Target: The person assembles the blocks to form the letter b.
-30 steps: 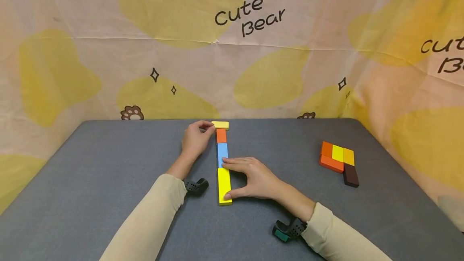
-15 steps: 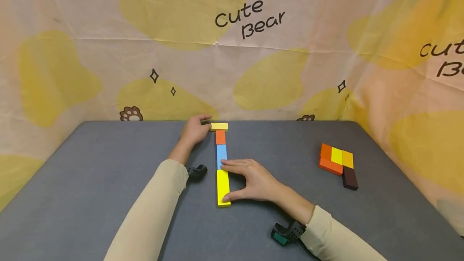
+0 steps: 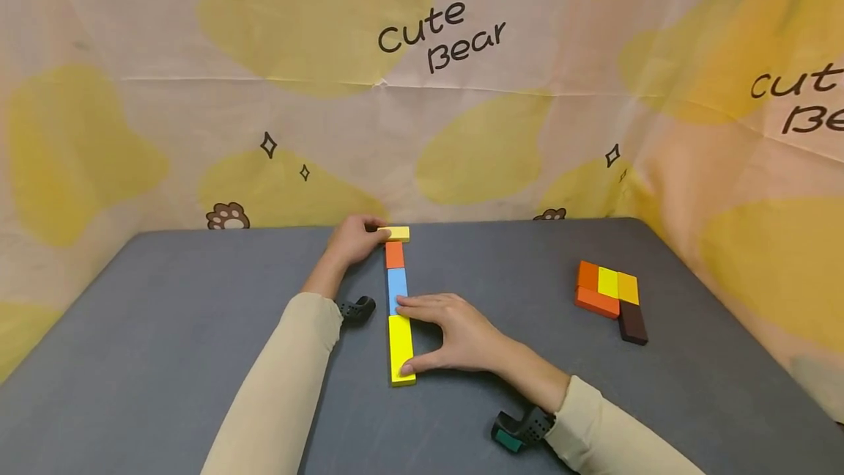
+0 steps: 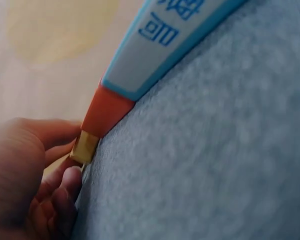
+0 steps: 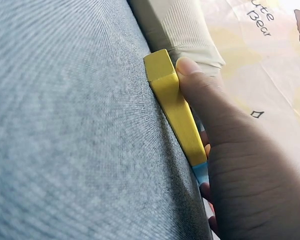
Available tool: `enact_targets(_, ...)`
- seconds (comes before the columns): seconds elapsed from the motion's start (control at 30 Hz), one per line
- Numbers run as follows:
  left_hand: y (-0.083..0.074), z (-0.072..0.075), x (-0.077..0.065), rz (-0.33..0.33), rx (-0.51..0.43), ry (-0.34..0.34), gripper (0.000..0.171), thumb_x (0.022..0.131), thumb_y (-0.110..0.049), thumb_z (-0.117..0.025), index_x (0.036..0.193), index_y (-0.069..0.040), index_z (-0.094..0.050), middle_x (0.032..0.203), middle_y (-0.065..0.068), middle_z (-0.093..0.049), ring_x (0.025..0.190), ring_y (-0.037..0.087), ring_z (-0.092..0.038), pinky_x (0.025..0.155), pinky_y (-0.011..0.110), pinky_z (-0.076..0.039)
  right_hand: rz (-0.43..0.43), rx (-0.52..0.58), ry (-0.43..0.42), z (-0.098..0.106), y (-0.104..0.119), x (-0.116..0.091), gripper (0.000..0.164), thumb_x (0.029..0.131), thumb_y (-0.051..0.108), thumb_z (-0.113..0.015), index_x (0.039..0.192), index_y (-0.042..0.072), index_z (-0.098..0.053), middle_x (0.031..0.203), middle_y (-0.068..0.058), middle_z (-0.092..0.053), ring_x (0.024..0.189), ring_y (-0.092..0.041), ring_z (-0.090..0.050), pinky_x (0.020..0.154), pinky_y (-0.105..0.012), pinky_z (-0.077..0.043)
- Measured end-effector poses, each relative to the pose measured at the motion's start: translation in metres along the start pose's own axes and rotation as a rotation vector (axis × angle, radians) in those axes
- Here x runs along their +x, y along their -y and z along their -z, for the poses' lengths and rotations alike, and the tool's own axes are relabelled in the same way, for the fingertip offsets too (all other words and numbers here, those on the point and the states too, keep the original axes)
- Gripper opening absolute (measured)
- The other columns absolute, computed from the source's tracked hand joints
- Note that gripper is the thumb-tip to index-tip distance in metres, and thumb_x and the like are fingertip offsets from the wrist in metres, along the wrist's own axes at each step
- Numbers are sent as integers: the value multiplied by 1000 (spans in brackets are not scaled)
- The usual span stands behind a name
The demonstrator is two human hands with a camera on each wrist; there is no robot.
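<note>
"Grip?"
"Left hand (image 3: 354,242) pinched pale yellow block (image 3: 399,234), far centre. Right hand (image 3: 465,336) rested spread, thumb on near yellow block (image 3: 400,347), fingertips on blue block (image 3: 397,282)."
"Views differed?"
"Left wrist view showed characters (image 4: 160,31) on blue block's side, hidden from head view. Only head view caught dark block (image 3: 634,323), right."

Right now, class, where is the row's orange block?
In the head view, the orange block lies slightly left of centre, right of the left hand, between the crosswise pale yellow block and the blue block.
</note>
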State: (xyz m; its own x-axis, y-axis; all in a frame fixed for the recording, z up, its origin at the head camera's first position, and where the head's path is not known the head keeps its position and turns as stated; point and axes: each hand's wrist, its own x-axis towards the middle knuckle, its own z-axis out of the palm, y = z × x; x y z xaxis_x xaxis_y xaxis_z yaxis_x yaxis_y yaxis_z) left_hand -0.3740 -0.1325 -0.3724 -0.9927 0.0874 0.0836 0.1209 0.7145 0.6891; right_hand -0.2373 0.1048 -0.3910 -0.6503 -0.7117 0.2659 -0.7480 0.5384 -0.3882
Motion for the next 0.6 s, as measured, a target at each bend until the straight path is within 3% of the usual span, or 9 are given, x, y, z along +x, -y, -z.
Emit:
enact_targets(0.37, -9, -12, -4, 88, 76, -172, 33, 93, -44, -69, 112, -18, -75, 111, 5, -74, 93, 26, -66, 79, 42, -51, 12, -3, 3, 0, -3, -1, 81, 76, 56, -83, 144, 20, -58, 152, 9, -53, 139, -15, -53, 111, -47, -45)
enact_targets(0.6, -15, -15, -7, 123, 102, -224, 34, 94, -48, -67, 105, -18, -76, 101, 4, -76, 85, 25, -68, 69, 39, -51, 33, -15, -12, 0, -2, 0, 81, 76, 55, -83, 144, 19, -58, 152, 8, -54, 139, -15, -53, 111, -46, -45)
